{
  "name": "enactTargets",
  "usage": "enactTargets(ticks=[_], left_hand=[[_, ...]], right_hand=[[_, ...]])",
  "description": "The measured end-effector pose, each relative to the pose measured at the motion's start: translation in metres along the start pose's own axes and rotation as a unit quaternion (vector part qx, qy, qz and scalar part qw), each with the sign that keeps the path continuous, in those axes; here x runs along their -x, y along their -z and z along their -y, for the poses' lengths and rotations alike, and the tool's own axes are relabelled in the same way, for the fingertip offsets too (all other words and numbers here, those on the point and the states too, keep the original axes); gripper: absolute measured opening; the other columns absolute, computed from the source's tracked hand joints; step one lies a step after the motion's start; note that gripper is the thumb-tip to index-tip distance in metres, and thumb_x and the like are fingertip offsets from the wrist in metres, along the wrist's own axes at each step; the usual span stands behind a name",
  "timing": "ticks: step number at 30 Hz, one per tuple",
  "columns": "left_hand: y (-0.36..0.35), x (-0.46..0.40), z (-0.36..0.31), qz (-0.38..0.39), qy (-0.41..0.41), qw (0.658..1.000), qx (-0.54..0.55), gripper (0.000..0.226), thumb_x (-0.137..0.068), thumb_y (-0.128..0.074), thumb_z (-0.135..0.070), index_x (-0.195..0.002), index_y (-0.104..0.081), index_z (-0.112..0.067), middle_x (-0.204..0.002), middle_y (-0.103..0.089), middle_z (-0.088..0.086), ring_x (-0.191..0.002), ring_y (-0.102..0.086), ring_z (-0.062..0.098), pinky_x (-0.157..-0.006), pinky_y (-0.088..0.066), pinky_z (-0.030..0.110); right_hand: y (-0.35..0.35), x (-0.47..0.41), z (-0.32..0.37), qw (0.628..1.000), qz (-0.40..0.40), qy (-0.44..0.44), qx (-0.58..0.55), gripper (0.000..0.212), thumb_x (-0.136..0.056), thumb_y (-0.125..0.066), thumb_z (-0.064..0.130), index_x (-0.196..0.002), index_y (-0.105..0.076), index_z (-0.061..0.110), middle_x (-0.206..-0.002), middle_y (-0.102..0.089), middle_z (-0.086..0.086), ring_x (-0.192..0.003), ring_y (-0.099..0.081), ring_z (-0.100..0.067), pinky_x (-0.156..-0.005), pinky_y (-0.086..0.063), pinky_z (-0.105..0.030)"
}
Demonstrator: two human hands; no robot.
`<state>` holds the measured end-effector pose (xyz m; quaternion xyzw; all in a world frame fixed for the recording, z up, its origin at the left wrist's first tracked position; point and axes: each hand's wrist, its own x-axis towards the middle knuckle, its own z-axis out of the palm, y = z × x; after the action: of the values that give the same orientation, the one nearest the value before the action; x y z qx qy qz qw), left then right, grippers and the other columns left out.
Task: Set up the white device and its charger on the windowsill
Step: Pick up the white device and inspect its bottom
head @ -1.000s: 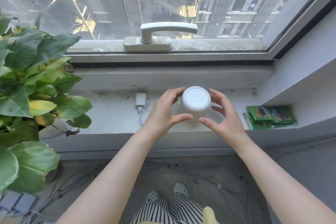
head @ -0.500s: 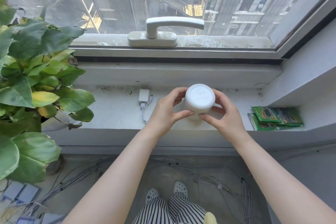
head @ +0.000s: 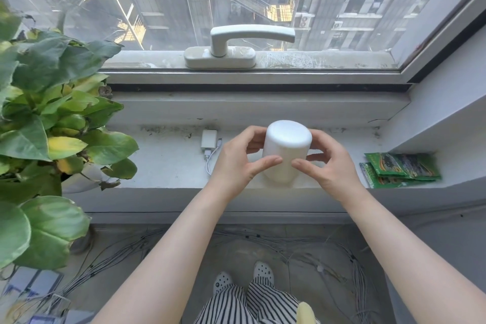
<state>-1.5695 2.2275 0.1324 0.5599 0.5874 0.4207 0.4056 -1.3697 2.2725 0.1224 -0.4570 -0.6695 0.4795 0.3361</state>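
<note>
A white cylindrical device (head: 287,144) stands on or just above the windowsill (head: 168,168), near its front edge. My left hand (head: 236,163) grips its left side and my right hand (head: 330,163) grips its right side, thumbs pressed on the front. The device's base is partly hidden, so I cannot tell if it touches the sill. A small white charger (head: 209,139) lies flat on the sill to the left of my left hand, with its white cable (head: 211,163) looping toward the front edge.
A large leafy potted plant (head: 52,118) fills the left end of the sill. Green packets (head: 399,169) lie at the right end by the wall. A window handle (head: 236,42) sits behind on the frame. Loose wires cover the floor (head: 263,250) below.
Both hands have closed tighter on the white device and tilted it, so more of its side wall shows. The charger has not moved.
</note>
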Motion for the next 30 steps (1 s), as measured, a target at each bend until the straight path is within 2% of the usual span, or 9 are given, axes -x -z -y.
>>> enactTargets(ticks=[5,8,11,13,16,19,24,27,30], left_hand=[[0.000,0.002,0.000,-0.007,0.042,0.999,0.022,0.036,-0.071,-0.080,-0.032,-0.102,-0.062,-0.023,-0.101,-0.072,-0.008,-0.096,-0.068,0.010,-0.089,-0.055,0.034],[0.001,0.003,-0.002,-0.002,0.077,0.996,0.039,0.034,-0.071,-0.080,-0.036,-0.096,-0.061,-0.022,-0.097,-0.071,-0.007,-0.085,-0.072,0.010,-0.079,-0.057,0.032],[0.001,0.003,-0.005,-0.007,0.098,0.995,0.034,0.041,-0.067,-0.079,-0.045,-0.091,-0.060,-0.018,-0.090,-0.068,-0.009,-0.073,-0.071,0.009,-0.070,-0.052,0.031],[0.000,0.002,-0.006,-0.013,0.110,0.993,0.037,0.049,-0.060,-0.077,-0.054,-0.087,-0.060,-0.017,-0.083,-0.067,-0.010,-0.066,-0.068,0.011,-0.068,-0.054,0.036],[0.000,0.000,-0.007,-0.015,0.123,0.991,0.041,0.054,-0.055,-0.074,-0.060,-0.083,-0.060,-0.015,-0.076,-0.066,-0.011,-0.062,-0.063,0.011,-0.069,-0.056,0.041],[0.000,-0.001,-0.009,-0.015,0.128,0.991,0.041,0.048,-0.061,-0.075,-0.055,-0.081,-0.059,-0.014,-0.075,-0.064,-0.011,-0.061,-0.059,0.010,-0.063,-0.055,0.034],[0.000,0.001,-0.008,-0.017,0.138,0.990,0.028,0.044,-0.073,-0.070,-0.053,-0.081,-0.059,-0.011,-0.072,-0.062,-0.007,-0.061,-0.059,0.011,-0.062,-0.054,0.031],[0.002,0.004,-0.009,-0.019,0.117,0.993,0.025,0.036,-0.091,-0.054,-0.043,-0.082,-0.060,-0.009,-0.074,-0.063,0.000,-0.066,-0.063,0.014,-0.065,-0.054,0.031],[0.005,0.008,-0.001,-0.033,0.059,0.997,-0.043,0.023,-0.099,-0.045,-0.023,-0.103,-0.064,-0.011,-0.087,-0.068,-0.001,-0.080,-0.066,0.007,-0.078,-0.055,0.031]], right_hand=[[-0.001,0.001,0.005,0.999,0.015,-0.016,-0.025,0.055,-0.065,-0.075,0.048,-0.113,-0.063,0.024,-0.105,-0.070,0.006,-0.094,-0.065,-0.010,-0.075,-0.055,-0.031],[-0.002,0.001,0.005,0.998,0.024,-0.043,-0.050,0.050,-0.065,-0.074,0.048,-0.107,-0.065,0.022,-0.096,-0.072,0.005,-0.089,-0.066,-0.009,-0.074,-0.055,-0.036],[-0.003,0.000,0.005,0.995,0.034,-0.066,-0.070,0.052,-0.063,-0.075,0.053,-0.102,-0.066,0.020,-0.095,-0.073,-0.002,-0.089,-0.067,-0.015,-0.077,-0.051,-0.040],[-0.003,0.000,0.007,0.992,0.041,-0.084,-0.090,0.053,-0.063,-0.074,0.053,-0.101,-0.066,0.017,-0.096,-0.073,-0.009,-0.089,-0.067,-0.019,-0.080,-0.052,-0.042],[-0.004,0.002,0.010,0.984,0.050,-0.123,-0.116,0.053,-0.064,-0.071,0.051,-0.102,-0.065,0.015,-0.090,-0.073,-0.002,-0.088,-0.068,-0.015,-0.077,-0.056,-0.039],[-0.005,0.002,0.013,0.979,0.048,-0.154,-0.125,0.054,-0.068,-0.070,0.051,-0.105,-0.064,0.012,-0.089,-0.073,0.002,-0.096,-0.069,-0.021,-0.081,-0.056,-0.040],[-0.008,0.001,0.019,0.966,0.042,-0.204,-0.156,0.055,-0.074,-0.070,0.044,-0.112,-0.063,0.003,-0.110,-0.071,-0.018,-0.100,-0.070,-0.031,-0.080,-0.059,-0.036],[-0.008,0.000,0.024,0.952,0.046,-0.241,-0.182,0.064,-0.072,-0.067,0.049,-0.114,-0.062,0.001,-0.106,-0.073,-0.018,-0.086,-0.073,-0.026,-0.078,-0.058,-0.036],[-0.006,-0.003,0.027,0.935,0.055,-0.277,-0.216,0.057,-0.070,-0.063,0.050,-0.107,-0.064,0.007,-0.092,-0.076,-0.013,-0.073,-0.074,-0.021,-0.071,-0.060,-0.034]])
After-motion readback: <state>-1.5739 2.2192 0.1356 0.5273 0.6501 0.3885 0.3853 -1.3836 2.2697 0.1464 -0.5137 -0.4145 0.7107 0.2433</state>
